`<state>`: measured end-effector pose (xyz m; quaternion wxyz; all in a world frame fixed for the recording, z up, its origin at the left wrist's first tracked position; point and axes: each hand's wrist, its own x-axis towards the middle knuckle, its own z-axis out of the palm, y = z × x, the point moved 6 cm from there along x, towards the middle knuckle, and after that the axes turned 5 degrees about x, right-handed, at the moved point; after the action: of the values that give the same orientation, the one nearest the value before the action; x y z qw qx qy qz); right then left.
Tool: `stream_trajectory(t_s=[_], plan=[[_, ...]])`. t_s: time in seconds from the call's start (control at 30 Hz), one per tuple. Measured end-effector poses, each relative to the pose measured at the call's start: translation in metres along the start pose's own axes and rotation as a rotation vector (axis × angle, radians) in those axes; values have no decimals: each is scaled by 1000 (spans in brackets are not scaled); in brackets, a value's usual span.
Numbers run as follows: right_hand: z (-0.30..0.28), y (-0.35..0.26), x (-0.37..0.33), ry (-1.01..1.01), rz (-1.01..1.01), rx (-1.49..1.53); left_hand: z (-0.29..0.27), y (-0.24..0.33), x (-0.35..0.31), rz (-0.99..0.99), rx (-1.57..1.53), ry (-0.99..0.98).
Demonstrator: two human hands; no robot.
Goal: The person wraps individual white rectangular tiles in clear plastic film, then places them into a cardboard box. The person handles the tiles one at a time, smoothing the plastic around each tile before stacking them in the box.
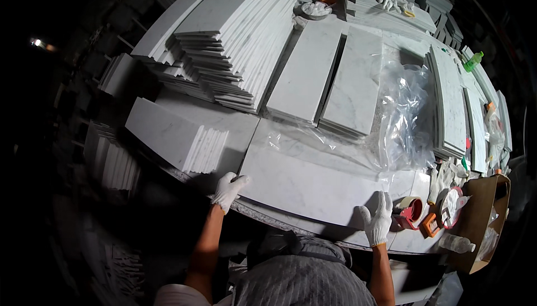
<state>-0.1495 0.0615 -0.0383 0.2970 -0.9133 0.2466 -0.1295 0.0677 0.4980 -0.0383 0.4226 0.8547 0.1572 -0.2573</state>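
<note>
A long white marble slab (305, 186) with faint grey veins lies flat along the near edge of the table. My left hand (227, 191), in a white knit glove, is at its near left corner. The thumb points right over the slab, with the other fingers close together beside the corner. Toward the slab's right end is my right hand (378, 221), gloved the same way. Its fingers stretch away from me and the thumb stands apart to the left. Clear plastic film (319, 138) lies along the slab's far side.
Tall marble stacks (224, 32) rise at the back left. Two lower slab piles (302, 76) stand mid-table, beside crumpled clear plastic (405, 116). A leaning slab group (173, 135) is at left. Tape rolls (409, 211), an orange tool (430, 225), a clear bottle (457, 243) and a cardboard box (474, 222) crowd the right.
</note>
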Motion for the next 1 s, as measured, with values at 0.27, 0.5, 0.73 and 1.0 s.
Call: stream_trajectory(t_s=[0.27, 0.5, 0.73, 1.0], plan=[[1, 96, 30, -9, 411, 489, 10, -32, 22, -77, -336, -187], [-39, 107, 32, 16, 504, 2537, 14, -32, 25, -37, -392, -137], [-20, -22, -40, -962, 744, 1128, 6, -21, 16, -5, -498, -146], [95, -82, -93, -640, 1284, 1768, 3, 5, 0, 52, -623, -173]])
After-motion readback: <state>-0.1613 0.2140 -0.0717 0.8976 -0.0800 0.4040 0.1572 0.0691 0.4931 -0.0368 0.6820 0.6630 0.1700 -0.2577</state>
